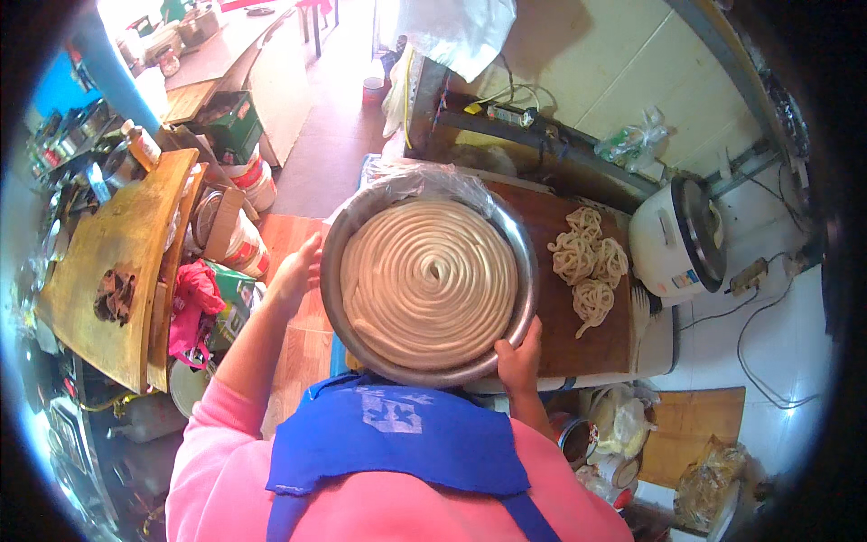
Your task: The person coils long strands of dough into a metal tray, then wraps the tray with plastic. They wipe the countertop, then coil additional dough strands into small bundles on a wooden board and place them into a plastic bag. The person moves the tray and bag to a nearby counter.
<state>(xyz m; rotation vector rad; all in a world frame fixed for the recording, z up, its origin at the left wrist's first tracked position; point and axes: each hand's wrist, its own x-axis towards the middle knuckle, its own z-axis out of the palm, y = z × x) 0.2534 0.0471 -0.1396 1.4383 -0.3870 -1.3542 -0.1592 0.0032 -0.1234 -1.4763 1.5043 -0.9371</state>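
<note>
A round metal basin (527, 271) is in front of my chest, with a long dough rope (433, 284) coiled in a flat spiral inside it. Clear plastic film (440, 179) lies over the basin's far rim. My right hand (520, 359) grips the near right rim, thumb on top. My left hand (298, 271) is beside the basin's left side, fingers spread; whether its fingertips touch the metal is hard to tell. To the right, several tangled bundles of dough strands (576, 257) lie on a brown wooden board (555, 339).
A white rice cooker (667, 237) stands right of the board. Behind it runs a shelf with a power strip (511, 115). At left are a wooden table (129, 230), white buckets (244, 247) and a pink bag (193, 311). Cables (752, 352) trail at far right.
</note>
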